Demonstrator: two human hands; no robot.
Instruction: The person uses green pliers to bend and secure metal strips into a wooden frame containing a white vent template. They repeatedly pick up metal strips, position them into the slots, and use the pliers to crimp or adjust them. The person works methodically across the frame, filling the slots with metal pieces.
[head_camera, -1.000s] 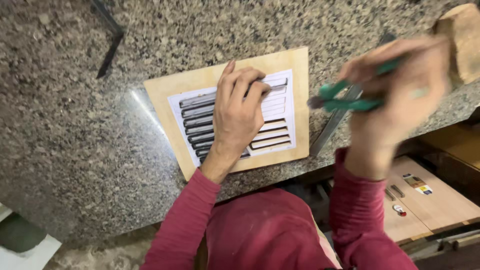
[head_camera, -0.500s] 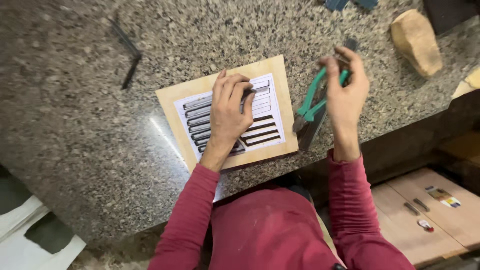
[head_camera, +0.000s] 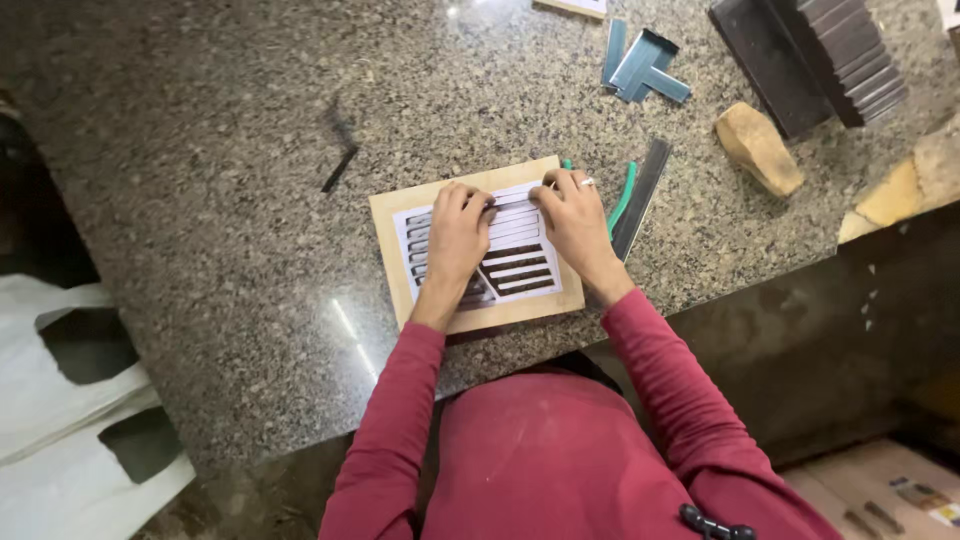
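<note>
Granite counter (head_camera: 250, 200), wooden board (head_camera: 385, 225) under both hands' flat, empty grip, left hand (head_camera: 458, 235), right hand (head_camera: 575, 222)

Both arms reach forward in red sleeves, forearms angling inward so the hands sit close together. The left hand (head_camera: 458, 228) lies palm down, fingers curled, their tips bent toward the right hand. The right hand (head_camera: 574, 222) also lies palm down, fingers bent, a ring on one finger, its fingertips nearly meeting the left's.
</note>
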